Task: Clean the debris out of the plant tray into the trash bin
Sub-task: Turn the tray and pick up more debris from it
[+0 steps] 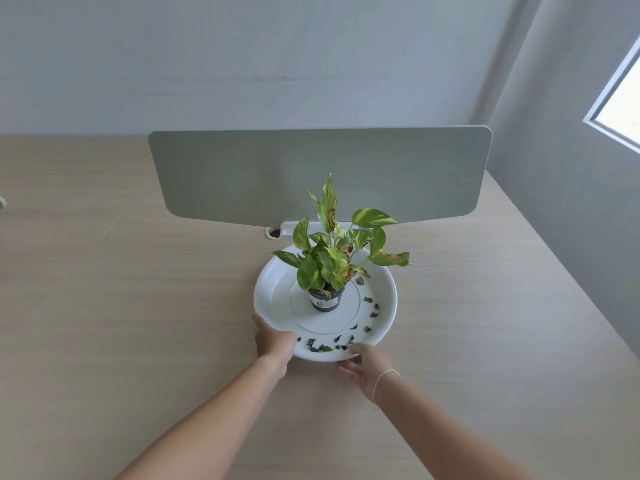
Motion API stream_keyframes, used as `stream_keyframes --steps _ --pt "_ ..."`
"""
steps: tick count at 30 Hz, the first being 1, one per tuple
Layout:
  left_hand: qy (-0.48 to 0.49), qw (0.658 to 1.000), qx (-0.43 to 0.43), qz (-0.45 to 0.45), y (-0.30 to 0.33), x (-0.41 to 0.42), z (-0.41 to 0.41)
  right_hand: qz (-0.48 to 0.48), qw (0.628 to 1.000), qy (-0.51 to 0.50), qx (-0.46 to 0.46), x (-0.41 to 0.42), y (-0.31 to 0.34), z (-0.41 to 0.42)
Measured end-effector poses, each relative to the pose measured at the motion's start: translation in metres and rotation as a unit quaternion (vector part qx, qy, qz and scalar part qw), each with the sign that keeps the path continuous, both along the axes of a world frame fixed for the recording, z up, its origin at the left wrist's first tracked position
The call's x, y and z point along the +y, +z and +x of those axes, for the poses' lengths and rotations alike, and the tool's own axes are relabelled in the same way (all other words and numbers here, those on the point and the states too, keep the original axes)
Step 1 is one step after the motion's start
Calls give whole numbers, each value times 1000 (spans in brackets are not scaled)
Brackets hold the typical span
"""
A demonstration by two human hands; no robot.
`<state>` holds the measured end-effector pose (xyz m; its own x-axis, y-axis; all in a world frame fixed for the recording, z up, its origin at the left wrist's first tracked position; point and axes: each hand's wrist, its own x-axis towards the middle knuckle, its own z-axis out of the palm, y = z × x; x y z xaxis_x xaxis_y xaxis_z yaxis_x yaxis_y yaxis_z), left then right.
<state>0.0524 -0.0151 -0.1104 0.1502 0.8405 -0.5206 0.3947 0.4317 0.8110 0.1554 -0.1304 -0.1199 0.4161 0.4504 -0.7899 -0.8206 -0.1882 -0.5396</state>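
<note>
Your left hand (273, 341) and right hand (363, 365) each grip the near rim of the round white plastic plant tray (388, 289), steadying it on the pale wooden tabletop (138, 306). The small dark potted plant (325, 299) stands at its centre, so the dark leaf scraps (325, 347) stay strewn along the near and right side.

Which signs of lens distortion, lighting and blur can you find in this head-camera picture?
Head view: wide-angle lens bows the divider panel and table edges; soft daylight from the window at right, faint shadows, no glare; the leaf debris in the white tray looks slightly soft.
</note>
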Motion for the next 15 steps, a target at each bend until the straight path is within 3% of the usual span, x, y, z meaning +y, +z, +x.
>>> stream_keyframes --steps 6,11,15 --pt "-53 999 1 -8 12 15 -6 -14 998 -5 -56 -14 4 33" --pt "-126 991 9 38 19 25 -12 -73 990 4 -118 -25 3 64" --pt "-87 994 -10 62 16 21 -11 -69 991 15 -115 -31 5 64"
